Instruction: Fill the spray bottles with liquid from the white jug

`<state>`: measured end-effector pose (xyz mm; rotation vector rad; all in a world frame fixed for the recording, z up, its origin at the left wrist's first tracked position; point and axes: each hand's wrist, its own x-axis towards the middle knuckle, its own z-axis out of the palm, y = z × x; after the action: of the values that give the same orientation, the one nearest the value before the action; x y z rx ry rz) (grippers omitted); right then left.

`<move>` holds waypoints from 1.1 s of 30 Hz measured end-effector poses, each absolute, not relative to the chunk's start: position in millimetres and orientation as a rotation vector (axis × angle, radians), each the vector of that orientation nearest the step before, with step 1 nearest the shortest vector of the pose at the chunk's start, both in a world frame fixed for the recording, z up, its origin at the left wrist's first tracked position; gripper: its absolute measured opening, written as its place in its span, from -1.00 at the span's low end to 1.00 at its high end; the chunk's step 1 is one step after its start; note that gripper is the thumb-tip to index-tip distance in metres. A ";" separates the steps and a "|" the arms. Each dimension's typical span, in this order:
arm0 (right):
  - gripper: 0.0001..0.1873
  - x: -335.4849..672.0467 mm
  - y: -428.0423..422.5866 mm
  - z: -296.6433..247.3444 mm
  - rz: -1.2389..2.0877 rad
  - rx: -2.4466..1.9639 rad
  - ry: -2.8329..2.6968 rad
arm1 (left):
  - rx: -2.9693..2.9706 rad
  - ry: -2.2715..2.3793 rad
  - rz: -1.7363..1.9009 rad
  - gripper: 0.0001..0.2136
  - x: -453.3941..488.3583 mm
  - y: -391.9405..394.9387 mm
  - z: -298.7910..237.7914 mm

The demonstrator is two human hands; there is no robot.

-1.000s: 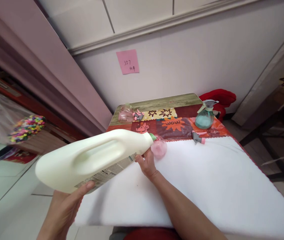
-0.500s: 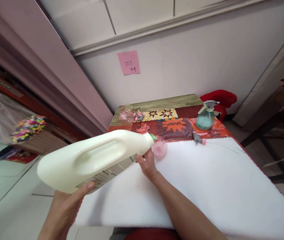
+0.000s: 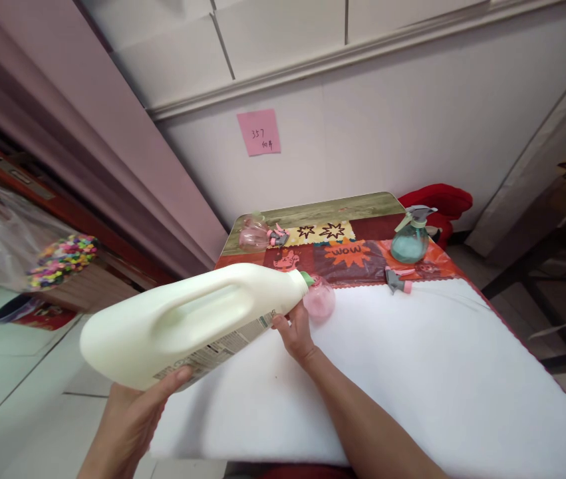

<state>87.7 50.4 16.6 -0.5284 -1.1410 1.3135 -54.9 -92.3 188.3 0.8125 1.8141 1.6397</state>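
Observation:
A large cream detergent jug [image 3: 128, 326] is tilted nearly on its side, its green spout [image 3: 306, 278] at the neck of a small pink spray bottle body [image 3: 320, 303] on the white-covered table. My left hand [image 3: 147, 406] is closed on the jug's lower end, thumb over the label. Near the neck, my right hand [image 3: 292, 332] has its fingers curled under the jug; they are partly hidden. A grey and pink spray head [image 3: 398, 279] with a thin tube lies to the right of the pink bottle. Any flow from the spout cannot be made out.
A teal spray bottle [image 3: 410, 243] stands at the back right of the table. At the back left are a clear pink bottle [image 3: 253, 233] and another spray head [image 3: 279, 236]. A wall with a pink note [image 3: 259, 132] rises behind. Colourful pieces [image 3: 63, 261] are at far left.
The whole view has shifted slightly down. Both hands keep their hold, and the jug stays tilted with its spout at the pink bottle.

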 end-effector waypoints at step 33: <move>-0.44 88.0 50.9 15.4 1.328 -0.554 -1.146 | 0.863 1.770 1.597 -0.16 -56.1 -92.9 189.0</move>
<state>88.0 50.9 15.4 -0.5537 -1.1458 1.3277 -56.1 -92.9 189.0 0.8627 1.7704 1.5968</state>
